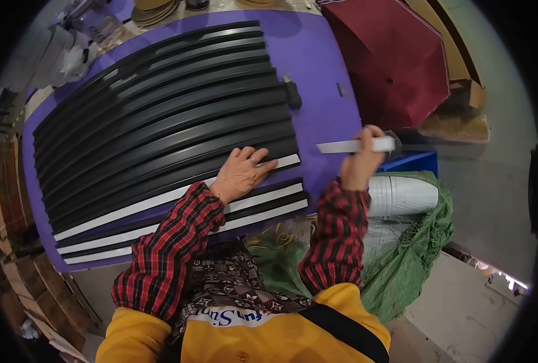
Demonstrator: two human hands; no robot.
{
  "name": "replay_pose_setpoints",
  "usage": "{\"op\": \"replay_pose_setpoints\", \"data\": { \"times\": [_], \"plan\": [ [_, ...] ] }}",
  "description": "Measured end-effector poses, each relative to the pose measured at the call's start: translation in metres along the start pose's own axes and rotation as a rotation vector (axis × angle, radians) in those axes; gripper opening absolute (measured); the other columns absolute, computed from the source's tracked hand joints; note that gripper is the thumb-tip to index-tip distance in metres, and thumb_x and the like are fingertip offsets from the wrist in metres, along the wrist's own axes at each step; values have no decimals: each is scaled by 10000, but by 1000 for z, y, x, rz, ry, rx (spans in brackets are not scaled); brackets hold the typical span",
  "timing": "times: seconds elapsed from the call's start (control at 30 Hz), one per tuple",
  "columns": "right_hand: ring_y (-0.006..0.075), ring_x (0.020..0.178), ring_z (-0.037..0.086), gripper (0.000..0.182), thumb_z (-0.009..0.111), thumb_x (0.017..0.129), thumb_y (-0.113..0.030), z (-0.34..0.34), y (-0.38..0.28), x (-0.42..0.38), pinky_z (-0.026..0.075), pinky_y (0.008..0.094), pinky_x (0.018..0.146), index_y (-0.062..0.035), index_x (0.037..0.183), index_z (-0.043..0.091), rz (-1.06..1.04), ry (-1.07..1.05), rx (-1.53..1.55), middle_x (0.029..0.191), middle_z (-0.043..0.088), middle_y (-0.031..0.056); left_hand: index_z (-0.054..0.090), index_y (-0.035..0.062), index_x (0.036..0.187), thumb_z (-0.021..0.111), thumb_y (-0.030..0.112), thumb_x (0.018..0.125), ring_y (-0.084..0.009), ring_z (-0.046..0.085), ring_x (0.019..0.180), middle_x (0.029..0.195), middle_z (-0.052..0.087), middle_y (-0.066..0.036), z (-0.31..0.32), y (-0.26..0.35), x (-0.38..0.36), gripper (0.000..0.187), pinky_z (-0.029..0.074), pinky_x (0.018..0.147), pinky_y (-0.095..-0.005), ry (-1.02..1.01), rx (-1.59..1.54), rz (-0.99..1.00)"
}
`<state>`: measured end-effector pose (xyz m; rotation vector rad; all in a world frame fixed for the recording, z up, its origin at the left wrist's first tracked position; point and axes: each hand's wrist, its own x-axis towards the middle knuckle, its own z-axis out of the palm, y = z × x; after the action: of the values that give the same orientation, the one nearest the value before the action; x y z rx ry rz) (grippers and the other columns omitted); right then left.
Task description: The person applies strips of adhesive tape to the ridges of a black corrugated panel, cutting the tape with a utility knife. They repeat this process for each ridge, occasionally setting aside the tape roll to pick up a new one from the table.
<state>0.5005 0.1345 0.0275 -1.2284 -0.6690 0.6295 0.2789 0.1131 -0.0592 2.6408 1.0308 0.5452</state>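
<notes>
Long black strips [160, 115] lie side by side on the purple table [308, 54]. The three nearest the front edge carry white bands, one of them a white-banded strip [181, 228]. My left hand [242, 173] lies on the right part of the third strip from the front, its fingers apart. Off the strips' right ends, my right hand [364, 158] is raised with its fingers wrapped round a white roll of tape [382, 144]. A white length of it points left from the hand over the table.
A dark red umbrella [390, 66] stands open at the back right. White rolls [405, 196] in a green woven sack [402, 278] and a blue bin [423, 162] are right of the table. A small dark tool [293, 95] lies beside the strips.
</notes>
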Motion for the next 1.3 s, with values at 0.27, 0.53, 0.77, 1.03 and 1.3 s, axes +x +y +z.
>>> {"op": "replay_pose_setpoints", "data": {
  "times": [0.27, 0.53, 0.77, 1.03, 1.3],
  "plan": [
    [161, 920, 492, 490, 489, 851, -151, 52, 2, -90, 412, 303, 816, -64, 1290, 290, 226, -576, 443, 1122, 500, 117, 543, 64, 884, 578, 136, 737, -253, 482, 821, 814, 517, -66, -71, -59, -165, 168, 381, 713, -384, 272, 256, -604],
    [188, 1024, 490, 523, 466, 870, -160, 191, 21, -204, 397, 332, 886, -125, 1335, 231, 389, -777, 614, 1188, 459, 125, 551, 23, 857, 526, 158, 792, -276, 493, 796, 864, 515, -131, -105, -77, -243, 151, 394, 694, -364, 211, 42, -746],
    [210, 1027, 494, 568, 490, 860, -182, 249, 26, -292, 403, 331, 885, -127, 1345, 199, 473, -873, 589, 1194, 453, 130, 497, 39, 1072, 486, 197, 890, -102, 528, 683, 800, 521, -19, -153, -62, -244, 242, 444, 615, -242, 971, -1708, -879],
    [271, 1108, 452, 629, 464, 854, -227, 191, 46, -258, 291, 418, 1005, -99, 1362, 116, 325, -695, 519, 1222, 431, 188, 608, 12, 954, 555, 90, 835, -71, 516, 638, 756, 583, -16, -245, -151, -445, 152, 431, 587, -197, 788, -890, -1262],
    [255, 976, 547, 528, 350, 904, -226, 233, 26, -306, 327, 478, 965, -33, 1341, 126, 291, -786, 412, 1036, 549, 178, 580, -13, 1010, 534, 107, 836, -121, 506, 706, 794, 554, -28, -249, -149, -448, 216, 424, 636, -245, 641, -770, -1199]
  ]
}}
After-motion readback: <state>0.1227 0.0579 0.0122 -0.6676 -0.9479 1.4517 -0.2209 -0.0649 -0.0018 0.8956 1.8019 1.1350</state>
